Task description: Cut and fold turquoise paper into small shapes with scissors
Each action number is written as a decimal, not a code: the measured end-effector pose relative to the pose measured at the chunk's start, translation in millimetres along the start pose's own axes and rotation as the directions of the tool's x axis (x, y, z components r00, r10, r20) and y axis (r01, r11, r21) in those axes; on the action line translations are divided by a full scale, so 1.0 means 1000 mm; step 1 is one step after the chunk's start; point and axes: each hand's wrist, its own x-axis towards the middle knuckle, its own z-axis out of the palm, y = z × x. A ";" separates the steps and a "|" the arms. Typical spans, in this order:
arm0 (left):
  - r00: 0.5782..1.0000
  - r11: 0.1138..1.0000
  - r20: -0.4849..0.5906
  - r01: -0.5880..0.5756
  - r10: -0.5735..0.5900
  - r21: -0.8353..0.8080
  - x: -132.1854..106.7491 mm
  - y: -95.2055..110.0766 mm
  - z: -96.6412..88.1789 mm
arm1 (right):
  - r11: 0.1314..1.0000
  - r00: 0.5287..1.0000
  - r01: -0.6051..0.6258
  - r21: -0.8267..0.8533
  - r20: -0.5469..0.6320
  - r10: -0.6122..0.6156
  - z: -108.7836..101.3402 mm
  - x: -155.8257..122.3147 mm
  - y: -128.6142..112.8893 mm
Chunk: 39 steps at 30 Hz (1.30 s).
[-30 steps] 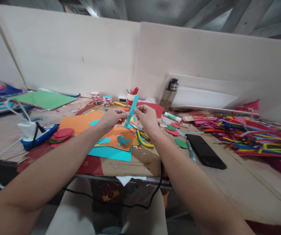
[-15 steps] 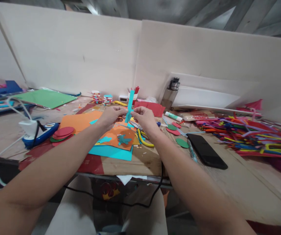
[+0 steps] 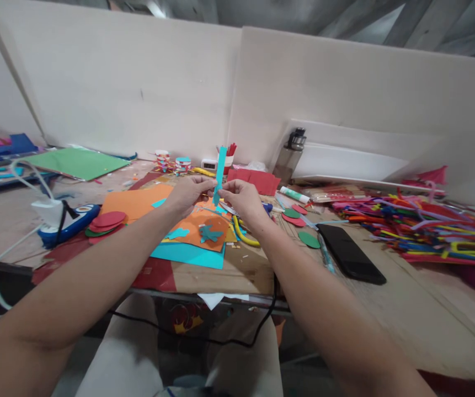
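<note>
A narrow turquoise paper strip (image 3: 219,168) stands nearly upright above the table. My left hand (image 3: 188,194) and my right hand (image 3: 241,197) both pinch its lower end, fingertips almost touching each other. Beneath the hands lie an orange sheet (image 3: 138,201), a turquoise sheet (image 3: 187,255) and a small turquoise cut-out (image 3: 209,234). Yellow-handled scissors (image 3: 243,234) rest just below my right wrist.
A black phone (image 3: 351,253) lies to the right, beside green and red paper circles (image 3: 307,239). A heap of coloured pipe cleaners (image 3: 419,229) fills the far right. A glue stick (image 3: 295,194), a bottle (image 3: 289,151), a green sheet (image 3: 75,164) and a blue device (image 3: 69,223) with white cable surround the work area.
The strip has turned from leaning right to nearly upright, and both hands have shifted slightly closer together around its lower end.
</note>
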 end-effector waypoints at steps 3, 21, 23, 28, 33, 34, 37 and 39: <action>1.000 1.000 0.008 -0.009 0.009 0.006 -0.001 0.001 0.000 | 1.000 1.000 0.003 -0.002 0.003 -0.003 0.000 0.000 0.001; 0.999 1.000 0.054 -0.009 0.009 0.001 -0.001 0.000 0.002 | 1.000 1.000 0.004 -0.015 0.025 -0.003 -0.001 -0.001 0.001; 0.998 1.000 0.060 -0.010 0.010 -0.006 -0.001 0.000 0.001 | 1.000 1.000 0.002 -0.012 0.029 -0.001 -0.001 -0.001 0.000; 0.998 1.000 0.069 -0.009 0.010 -0.017 -0.001 -0.001 0.001 | 1.000 0.999 -0.006 0.013 0.034 0.006 -0.001 0.000 0.000; 0.997 1.000 0.075 -0.007 0.009 -0.022 -0.001 0.000 0.001 | 0.999 0.999 -0.030 0.025 0.042 0.029 -0.001 0.000 -0.001; 0.997 1.000 0.076 -0.008 0.010 -0.021 -0.002 0.000 0.001 | 0.999 0.998 -0.031 0.032 0.046 0.029 -0.001 -0.001 -0.002; 0.997 1.000 0.078 -0.009 0.011 -0.023 -0.002 0.001 0.002 | 0.998 0.998 -0.027 0.047 0.052 0.025 -0.001 -0.001 -0.003; 0.997 1.000 0.079 -0.007 0.009 -0.021 -0.002 0.001 0.002 | 0.999 0.998 -0.025 0.043 0.051 0.023 -0.002 -0.001 -0.003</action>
